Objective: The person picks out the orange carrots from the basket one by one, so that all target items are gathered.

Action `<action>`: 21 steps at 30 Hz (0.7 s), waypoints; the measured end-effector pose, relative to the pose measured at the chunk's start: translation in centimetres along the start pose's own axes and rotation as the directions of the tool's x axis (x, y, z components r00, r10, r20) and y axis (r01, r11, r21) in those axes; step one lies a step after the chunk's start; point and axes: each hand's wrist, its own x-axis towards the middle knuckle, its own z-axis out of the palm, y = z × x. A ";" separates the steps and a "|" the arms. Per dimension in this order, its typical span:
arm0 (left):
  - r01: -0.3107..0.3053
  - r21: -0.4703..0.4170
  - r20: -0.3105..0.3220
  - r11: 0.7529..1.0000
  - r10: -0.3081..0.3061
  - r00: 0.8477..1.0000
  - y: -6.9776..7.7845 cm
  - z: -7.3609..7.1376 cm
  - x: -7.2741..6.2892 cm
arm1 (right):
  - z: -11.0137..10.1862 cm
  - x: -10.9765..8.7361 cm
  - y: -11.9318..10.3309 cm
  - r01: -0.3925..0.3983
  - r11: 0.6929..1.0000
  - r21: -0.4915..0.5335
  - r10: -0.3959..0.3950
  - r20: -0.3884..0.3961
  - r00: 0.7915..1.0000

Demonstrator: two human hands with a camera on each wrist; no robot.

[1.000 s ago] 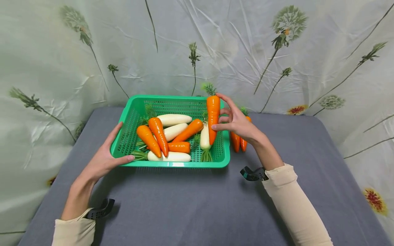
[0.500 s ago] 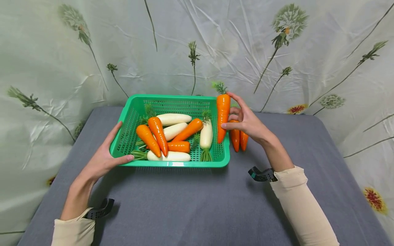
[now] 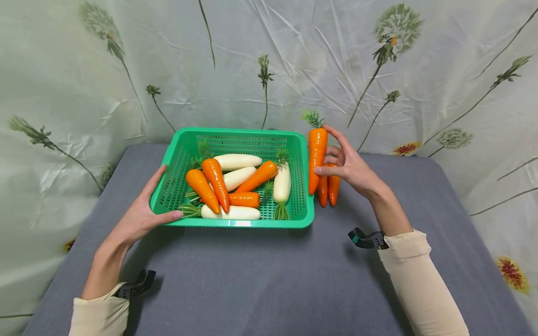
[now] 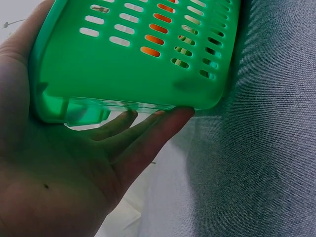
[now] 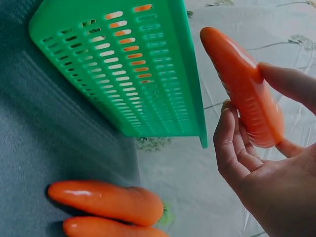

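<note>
By the right rim of the green basket (image 3: pixel 269 224), the right hand (image 3: pixel 352 167) pinches an orange carrot (image 3: pixel 317 156) between thumb and fingers, its leafy top pointing away; two further carrots (image 3: pixel 333 190) lie lower, on the bench (image 3: pixel 252 275). The left hand (image 3: pixel 140 215) grips the basket's near left corner, thumb at the rim, fingers outside.

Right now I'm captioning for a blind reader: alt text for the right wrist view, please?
Right-hand fingers hold a carrot in the air beside a slotted green basket; two other carrots lie on gray cloth.
</note>
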 end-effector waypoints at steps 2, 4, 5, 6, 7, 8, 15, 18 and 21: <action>0.010 0.006 0.002 1.000 -0.010 1.000 0.0 0.0 0.0 | -0.2 -0.1 0.1 -0.010 1.000 -0.003 0.010 -0.013 1.000; 0.015 0.005 0.002 1.000 -0.015 1.000 0.0 0.0 0.0 | -0.4 -0.2 0.3 -0.010 1.000 -0.003 0.010 -0.016 1.000; 0.015 0.005 0.001 1.000 -0.015 1.000 0.0 0.0 0.0 | -0.5 -0.3 0.4 -0.004 1.000 -0.002 0.004 -0.013 1.000; 0.016 0.005 0.001 1.000 -0.016 1.000 0.1 0.0 0.0 | -0.7 -0.4 0.6 -0.001 1.000 0.001 0.001 -0.013 1.000; 0.018 0.005 0.001 1.000 -0.018 1.000 0.1 0.0 0.0 | -0.7 -0.5 0.7 0.001 1.000 0.001 -0.001 -0.013 1.000; 0.018 0.005 0.001 1.000 -0.018 1.000 0.1 0.0 0.0 | -0.9 -0.5 0.8 0.001 1.000 -0.001 -0.001 -0.012 1.000; 0.027 0.007 0.005 1.000 -0.027 1.000 0.2 0.0 0.0 | -1.4 -1.2 1.3 -0.019 1.000 -0.011 0.019 -0.013 1.000; 0.033 0.014 0.008 0.999 -0.033 0.999 0.3 -0.1 0.0 | -1.7 -1.4 1.6 -0.018 1.000 -0.015 0.018 -0.011 1.000; 0.033 0.017 0.009 0.999 -0.034 0.999 0.3 -0.1 -0.1 | -2.0 -1.6 1.9 -0.009 1.000 -0.017 0.009 -0.006 1.000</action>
